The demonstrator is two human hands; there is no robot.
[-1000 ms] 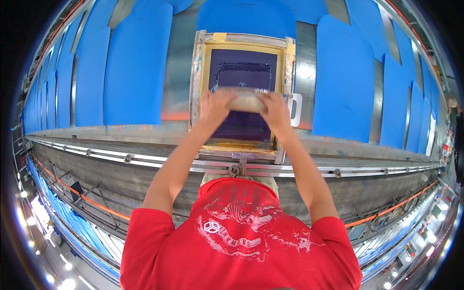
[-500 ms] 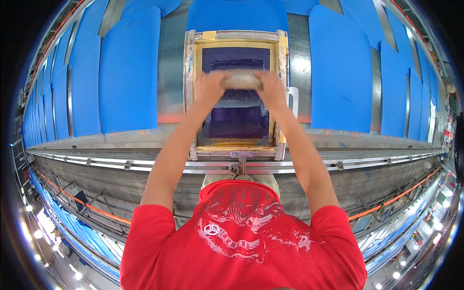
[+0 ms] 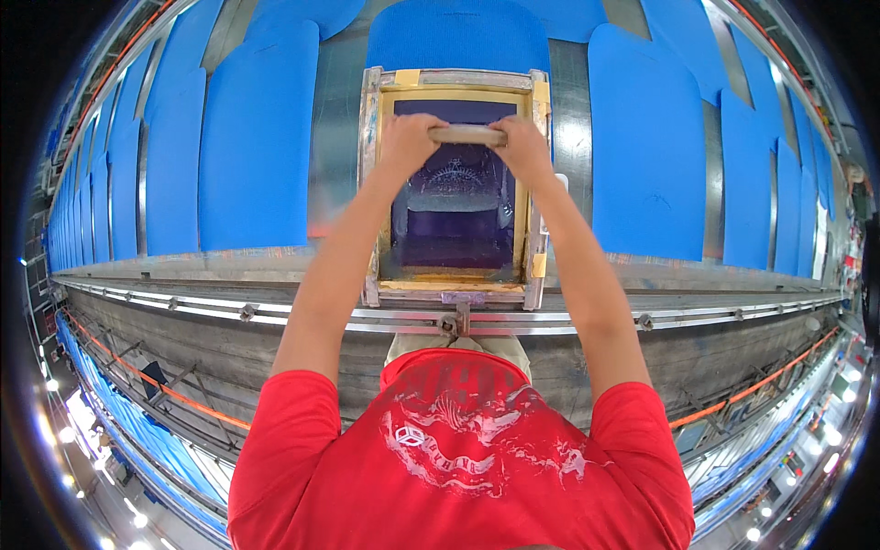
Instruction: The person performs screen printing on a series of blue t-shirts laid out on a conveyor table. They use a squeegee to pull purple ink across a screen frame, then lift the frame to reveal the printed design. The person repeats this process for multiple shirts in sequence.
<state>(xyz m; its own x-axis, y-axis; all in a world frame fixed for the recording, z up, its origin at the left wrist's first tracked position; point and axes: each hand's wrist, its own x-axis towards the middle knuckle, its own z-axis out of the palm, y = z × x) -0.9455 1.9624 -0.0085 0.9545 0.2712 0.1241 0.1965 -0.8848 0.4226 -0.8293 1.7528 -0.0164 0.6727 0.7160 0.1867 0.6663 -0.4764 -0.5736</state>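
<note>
Both my hands grip a squeegee [image 3: 469, 136] by its pale wooden handle, near the far end of a printing screen [image 3: 453, 244]. My left hand [image 3: 410, 144] is closed round the handle's left end. At the right end, my right hand [image 3: 524, 151] is closed round it too. The screen has a dark purple mesh inside a worn frame with yellow tape along its edges. A pale arched design and a lighter band show on the mesh on the near side of the squeegee. Beneath the screen lies a blue fabric piece [image 3: 458, 38], sticking out past its far edge.
Blue fabric pieces [image 3: 258, 137] lie in rows on the long metal table [image 3: 339, 119] to both sides. A metal rail [image 3: 568, 323] runs along the table's near edge, with a clamp [image 3: 449, 324] at the screen. Behind me is an orange bar [image 3: 733, 400] along another table.
The squeegee and both hands have shifted slightly toward the far end of the screen. More of the pale design now shows on the near side. My grip stays closed.
</note>
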